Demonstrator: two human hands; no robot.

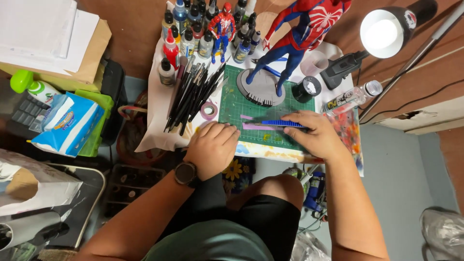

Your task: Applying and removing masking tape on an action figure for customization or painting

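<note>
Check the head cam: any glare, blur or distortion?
Head view: lamp bulb blows out to white, the one glare spot; green mat evenly lit; right hand and left hand sharp, no motion blur; wide-angle stretch toward the edges; lower corners dimmer.

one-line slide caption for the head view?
Right hand holds a blue knife on a green cutting mat; left hand rests beside it.

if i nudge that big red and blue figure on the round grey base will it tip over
The figure looks top-heavy: tall, leaning, on thin legs. Its wide grey base lies flat on the green cutting mat, so it probably slides first. The limbs look fragile.
</note>
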